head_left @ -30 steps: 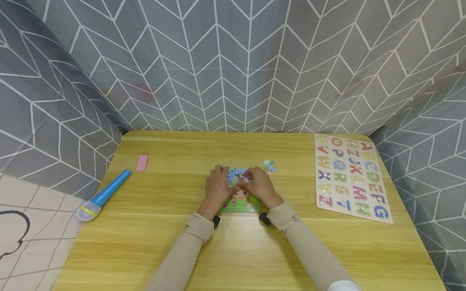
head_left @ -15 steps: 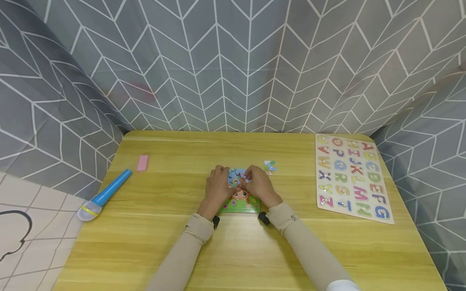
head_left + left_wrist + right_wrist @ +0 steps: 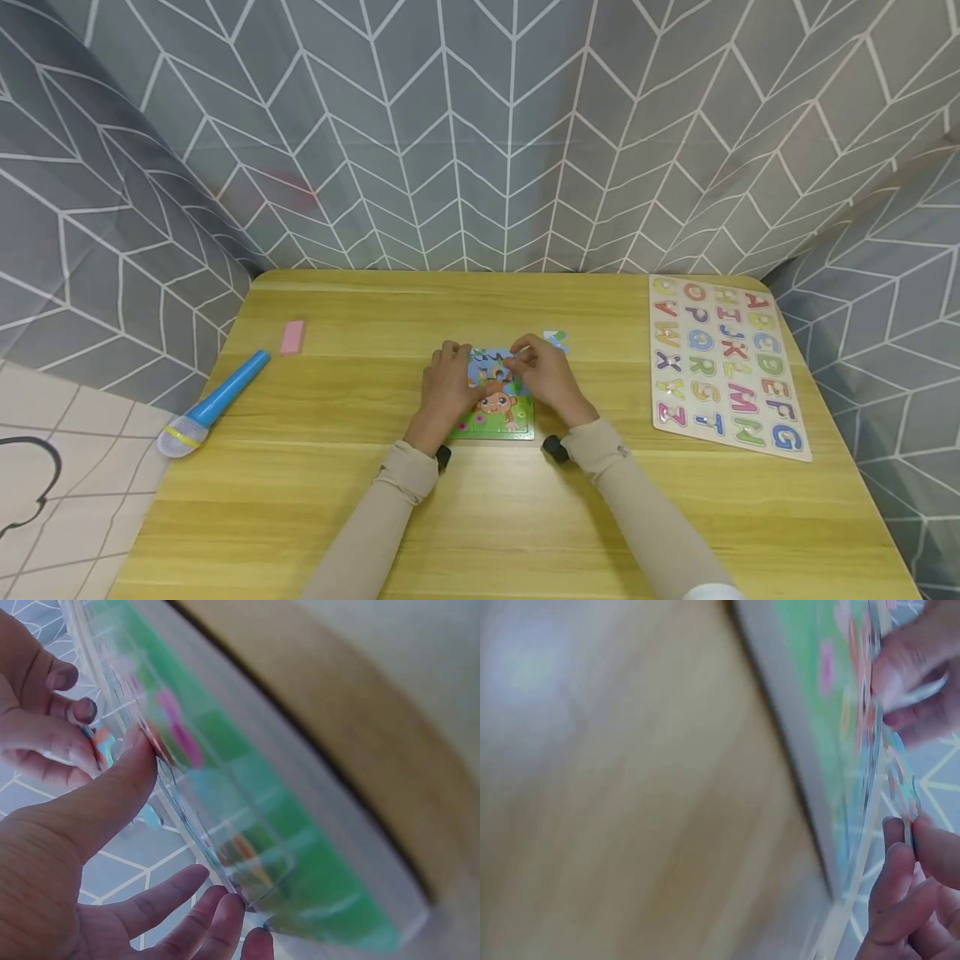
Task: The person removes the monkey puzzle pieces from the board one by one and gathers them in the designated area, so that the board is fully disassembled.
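A jigsaw puzzle with a cartoon monkey on a green and blue ground lies flat mid-table. My left hand rests on its left side; in the left wrist view the thumb presses on the picture and the extended fingers lie by the board's edge. Over the upper right part is my right hand, pinching a small colourful puzzle piece between thumb and fingertips. The right wrist view shows that piece tilted up from the board. Behind the right hand, loose puzzle piece material lies on the table, partly covered.
A letter board with colourful alphabet pieces lies at the right. At the left are a blue toy microphone and a pink block. A grey patterned curtain hangs along the table's back edge.
My right hand has moved slightly right and away from the puzzle's middle, now covering part of the loose pieces behind it. The left hand has stayed almost in place.
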Demonstrator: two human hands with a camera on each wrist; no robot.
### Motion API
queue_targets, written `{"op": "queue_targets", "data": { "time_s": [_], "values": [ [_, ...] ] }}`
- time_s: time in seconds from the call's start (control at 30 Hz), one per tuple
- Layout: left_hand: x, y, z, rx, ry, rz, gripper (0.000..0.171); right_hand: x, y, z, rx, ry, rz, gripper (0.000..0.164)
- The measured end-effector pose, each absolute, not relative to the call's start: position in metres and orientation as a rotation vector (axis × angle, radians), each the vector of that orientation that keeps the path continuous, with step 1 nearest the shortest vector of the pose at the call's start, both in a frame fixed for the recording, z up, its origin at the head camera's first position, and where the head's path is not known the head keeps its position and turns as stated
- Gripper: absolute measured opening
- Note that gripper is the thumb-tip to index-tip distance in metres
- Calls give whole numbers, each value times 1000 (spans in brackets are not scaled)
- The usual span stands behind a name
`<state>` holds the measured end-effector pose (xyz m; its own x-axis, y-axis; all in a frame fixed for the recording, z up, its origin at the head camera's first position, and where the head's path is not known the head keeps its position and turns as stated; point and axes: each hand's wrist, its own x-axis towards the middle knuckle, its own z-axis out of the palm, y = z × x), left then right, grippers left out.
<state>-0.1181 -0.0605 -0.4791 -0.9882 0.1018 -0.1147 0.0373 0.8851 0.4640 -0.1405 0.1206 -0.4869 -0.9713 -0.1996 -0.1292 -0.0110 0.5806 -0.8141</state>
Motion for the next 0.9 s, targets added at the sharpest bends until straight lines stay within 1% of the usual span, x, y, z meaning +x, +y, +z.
{"op": "queue_targets", "data": {
  "time_s": [0.3,0.57,0.73,0.9],
  "values": [
    [-119,-61,-479,83,2907,724,80,-147,161,-484,-11,2682,-1394,32],
    [-117,-61,-479,82,2921,723,80,-154,204,-485,121,2807,-1376,30],
    [-118,-61,-478,89,2927,704,79,-155,216,-488,257,2853,-1330,29],
    [-118,-62,-479,96,2925,709,79,-156,223,-491,297,2837,-1354,29]
  ]
}}
